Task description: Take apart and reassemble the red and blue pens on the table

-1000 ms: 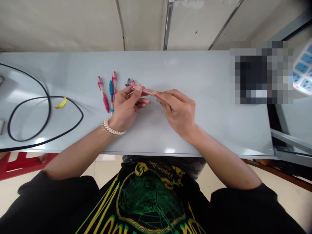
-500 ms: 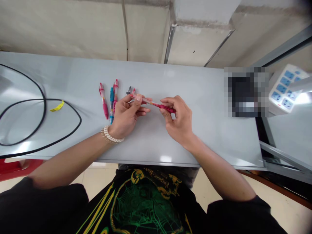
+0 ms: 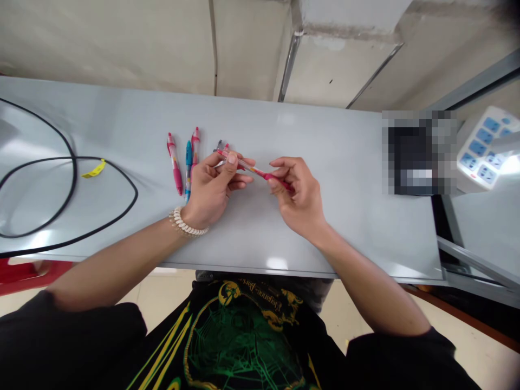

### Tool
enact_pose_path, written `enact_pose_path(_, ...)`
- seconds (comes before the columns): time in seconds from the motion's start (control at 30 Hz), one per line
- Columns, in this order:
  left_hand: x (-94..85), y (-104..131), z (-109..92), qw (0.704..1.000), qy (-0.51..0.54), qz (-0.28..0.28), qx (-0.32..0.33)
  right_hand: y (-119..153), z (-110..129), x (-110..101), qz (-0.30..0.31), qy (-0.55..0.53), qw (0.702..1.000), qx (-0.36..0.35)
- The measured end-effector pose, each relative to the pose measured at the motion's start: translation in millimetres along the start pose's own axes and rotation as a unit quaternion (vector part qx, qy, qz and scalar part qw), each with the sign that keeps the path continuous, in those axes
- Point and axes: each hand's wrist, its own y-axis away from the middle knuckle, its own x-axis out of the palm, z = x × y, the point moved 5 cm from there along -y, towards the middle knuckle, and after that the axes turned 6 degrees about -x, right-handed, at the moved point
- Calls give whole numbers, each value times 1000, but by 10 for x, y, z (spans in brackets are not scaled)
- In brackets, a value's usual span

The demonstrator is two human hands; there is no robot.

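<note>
A pink pen with a clear barrel [image 3: 254,169] is held between my two hands above the table. My left hand [image 3: 215,187] pinches its clear end between thumb and fingers. My right hand [image 3: 298,192] is closed on the pink grip at the other end. Left of my left hand lie a pink pen [image 3: 174,164], a blue pen [image 3: 188,165] and another pink pen [image 3: 195,143], the last two partly hidden by that hand. Behind my left fingertips, small grey and pink pieces [image 3: 220,145] show, too small to make out.
The grey table [image 3: 349,162] runs up to a wall. On the left lies a looped black cable [image 3: 136,192] with a yellow tag [image 3: 94,169]. A blurred dark object [image 3: 410,157] and a white power strip [image 3: 483,146] are at the right. A red stool [image 3: 32,273] stands below left.
The view has shifted slightly, moving the table's contents a little in the frame. Both hands keep nearly the same hold on the pink pen.
</note>
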Motion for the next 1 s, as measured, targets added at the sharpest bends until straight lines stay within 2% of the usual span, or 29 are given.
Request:
enact_pose_path(0.1,9,7,-14,1000,-1,5,7,6,-48,19,4,-33,999,36)
enact_pose_path(0.27,11,13,-32,1000,11,7,20,2,40,31,4,-22,1000,-2)
enact_pose_path(0.47,17,7,-24,999,31,18,22,17,13,38,12,-42,997,59)
enact_pose_path(0.63,-2,-14,-29,999,37,15,33,-2,82,6,-7,12,1000,1)
enact_pose_path(0.83,2,-11,-25,999,17,5,35,-6,68,-20,-15,-6,999,39)
enact_pose_path(1.0,-5,-15,-25,999,32,2,38,-22,96,-30,-17,6,1000,5)
